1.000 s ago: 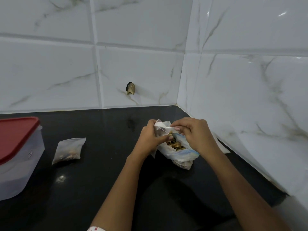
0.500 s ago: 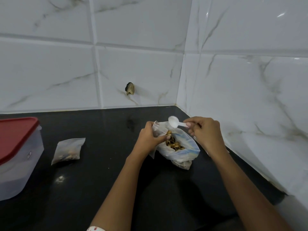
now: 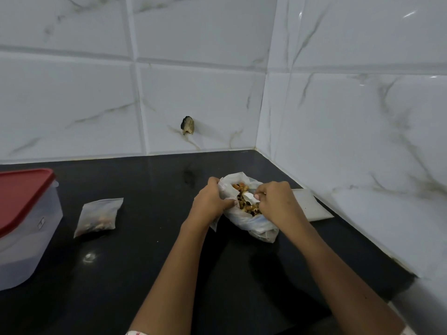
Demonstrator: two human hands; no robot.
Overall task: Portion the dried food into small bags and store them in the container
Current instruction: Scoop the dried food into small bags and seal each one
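The right hand point(image 3: 275, 201) pinches the handle of a small white spoon point(image 3: 249, 197), bowl down in the dried food point(image 3: 243, 206), fingers curled tight around it; that looks like a scoop being loaded. The left hand point(image 3: 210, 201) grips the left rim of the plastic bag point(image 3: 256, 226), bunching it and pulling the mouth wide, probably so the spoon gets in without snagging the film. A thin white flap shows under that same grip; whether it is an empty small bag is not clear. The plastic bag rests on the black counter point(image 3: 145, 274), near the right-hand wall corner.

Moving outward: just right of the right hand lies a flat white sheet point(image 3: 312, 204) against the wall, possibly spare bags. Well to the left sits one filled small bag point(image 3: 99, 217), lying flat, not yet stored. Further left stands the container point(image 3: 26, 238), with its red lid point(image 3: 21, 189) on, so it would need opening before anything goes in. Between the hands and the container, nothing blocks the route except that filled small bag. A dark hole point(image 3: 188, 125) marks the far tile wall.
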